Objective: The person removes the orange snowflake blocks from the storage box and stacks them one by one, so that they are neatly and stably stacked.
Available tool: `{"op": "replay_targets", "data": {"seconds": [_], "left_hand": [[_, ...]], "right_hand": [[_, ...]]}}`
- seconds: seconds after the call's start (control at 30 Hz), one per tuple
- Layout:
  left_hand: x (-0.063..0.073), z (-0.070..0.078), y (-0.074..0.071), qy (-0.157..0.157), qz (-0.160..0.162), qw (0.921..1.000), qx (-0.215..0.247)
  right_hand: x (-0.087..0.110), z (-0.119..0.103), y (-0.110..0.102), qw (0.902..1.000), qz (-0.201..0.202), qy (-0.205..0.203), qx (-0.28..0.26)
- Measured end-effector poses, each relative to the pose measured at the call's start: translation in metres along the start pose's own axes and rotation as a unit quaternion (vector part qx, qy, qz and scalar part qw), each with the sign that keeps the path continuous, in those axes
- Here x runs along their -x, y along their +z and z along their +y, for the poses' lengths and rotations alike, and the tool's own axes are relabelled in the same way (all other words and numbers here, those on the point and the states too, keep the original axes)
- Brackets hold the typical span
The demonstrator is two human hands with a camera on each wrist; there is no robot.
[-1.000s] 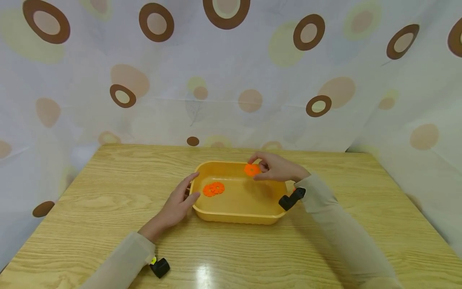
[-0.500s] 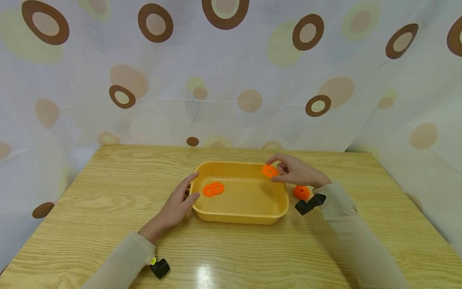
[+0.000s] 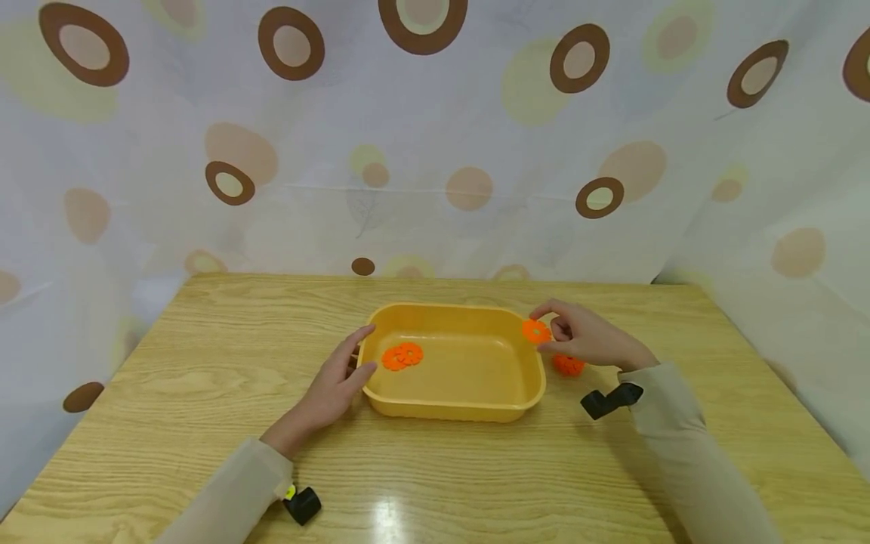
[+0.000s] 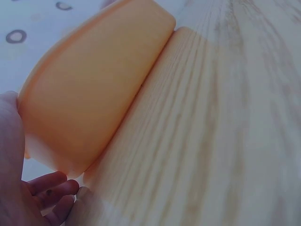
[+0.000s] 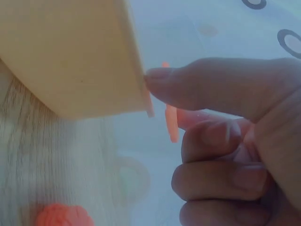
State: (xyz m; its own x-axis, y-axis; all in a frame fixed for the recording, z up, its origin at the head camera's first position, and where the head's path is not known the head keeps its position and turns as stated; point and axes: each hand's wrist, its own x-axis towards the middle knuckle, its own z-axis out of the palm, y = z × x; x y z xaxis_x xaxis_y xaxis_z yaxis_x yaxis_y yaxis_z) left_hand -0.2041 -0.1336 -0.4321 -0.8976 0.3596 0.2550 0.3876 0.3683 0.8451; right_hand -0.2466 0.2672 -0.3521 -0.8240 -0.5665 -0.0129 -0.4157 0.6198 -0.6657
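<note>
A yellow plastic basin stands on the table, two overlapping orange flower-shaped pieces lying in its left part. My left hand holds the basin's left end, thumb and forefinger at the rim; in the left wrist view the other fingers bend beside its outer wall. Over the basin's right back corner, my right hand pinches another orange flower-shaped piece between thumb and forefinger. The right wrist view shows this piece edge-on near the rim, the remaining fingers curled.
Right of the basin, a small heap of orange flower pieces lies on the wooden table, partly hidden by my right hand. A patterned white cloth hangs behind the table. Black wrist cameras sit on both sleeves.
My right hand has moved right with the pinched flower piece, from above the basin's inside to its right rim. The heap at the right came into sight. The left hand stays put.
</note>
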Motion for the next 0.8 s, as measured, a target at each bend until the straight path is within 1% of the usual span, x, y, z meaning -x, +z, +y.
{"op": "replay_targets", "data": {"seconds": [0.07,0.17,0.37,0.57,0.7,0.8], "left_hand": [[0.0,0.0,0.0,-0.001,-0.001,1.0,-0.001],[0.0,0.0,0.001,-0.003,-0.004,1.0,-0.004],[-0.001,0.003,-0.001,-0.012,-0.002,0.9999,-0.007],[0.0,0.005,0.0,-0.016,-0.002,0.9998,-0.011],[0.0,0.004,0.002,-0.017,0.0,0.9998,-0.009],[0.0,0.003,0.0,-0.011,0.002,0.9999,-0.006]], "right_hand": [[0.006,0.004,0.0,1.0,0.006,-0.002,-0.002],[0.012,0.01,0.0,0.9999,0.011,0.011,0.004],[0.019,0.015,-0.006,0.9987,0.012,0.035,0.035],[0.026,0.022,-0.013,0.9968,-0.019,0.056,0.053],[0.031,0.031,-0.015,0.9954,-0.036,0.075,0.049],[0.029,0.035,-0.017,0.9946,-0.046,0.081,0.045]]}}
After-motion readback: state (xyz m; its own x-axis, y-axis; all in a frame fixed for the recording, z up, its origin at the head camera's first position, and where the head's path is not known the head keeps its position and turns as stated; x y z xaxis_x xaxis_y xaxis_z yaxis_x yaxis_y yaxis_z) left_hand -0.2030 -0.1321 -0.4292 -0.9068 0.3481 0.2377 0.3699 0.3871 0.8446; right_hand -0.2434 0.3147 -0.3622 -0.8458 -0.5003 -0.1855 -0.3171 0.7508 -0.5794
